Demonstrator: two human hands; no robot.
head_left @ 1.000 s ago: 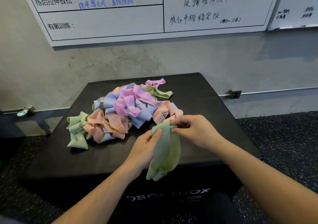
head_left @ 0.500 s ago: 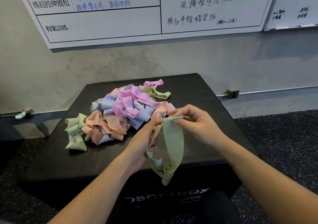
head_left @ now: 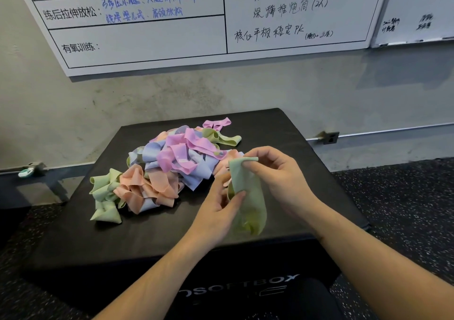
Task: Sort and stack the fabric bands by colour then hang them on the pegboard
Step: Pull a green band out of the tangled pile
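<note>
Both hands hold one green band (head_left: pixel 248 196) in the air just right of the pile (head_left: pixel 169 164), over the near part of the black surface (head_left: pixel 282 132). The right hand (head_left: pixel 277 179) pinches the band's top edge between thumb and fingertips; the left hand (head_left: pixel 218 211) pinches it lower down on its left side, thumb on the fabric.

The step in hand looks like flattening this band before it starts a green stack. To do it well, keep the top pinch firm and run the lower hand down the loop so both layers lie flush and no twist stays in. Lay it flat on the bare surface right of the pile, well apart from it, so colours do not mix again.

The band is a pale green loop, soft and limp, hanging folded with its lower end bunched and slightly darker. The pile holds tangled pink, lilac-blue, peach and green bands; more green ones lie at the pile's left edge and at its far side. No pegboard is in view.
</note>
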